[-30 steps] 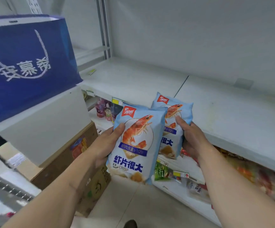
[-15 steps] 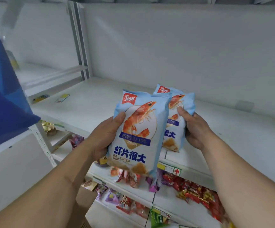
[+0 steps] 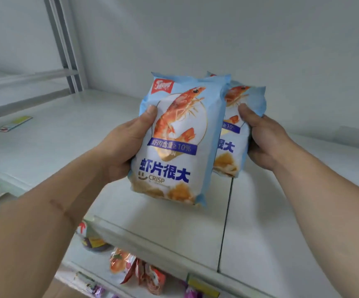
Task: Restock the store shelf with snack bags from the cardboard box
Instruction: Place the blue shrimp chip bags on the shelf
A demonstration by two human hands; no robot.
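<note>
Two snack bags held upright over the bare shelf (image 3: 163, 229), not set down yet. Left hand (image 3: 122, 147) wraps the front bag (image 3: 174, 147) at its side, thumb pressed on the face; right hand (image 3: 264, 140) clamps the rear bag (image 3: 241, 125) the same way. Other fingers hidden behind, probably curled. Bags look light, puffy, slick, contents crushable: grip side seams, squeeze lightly.

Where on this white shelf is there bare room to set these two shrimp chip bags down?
The white shelf is bare under and behind both shrimp chip bags, back to the rear wall, either side of the panel seam. Only a price tag lies far left. The lower shelf is crowded with snack packets.
</note>
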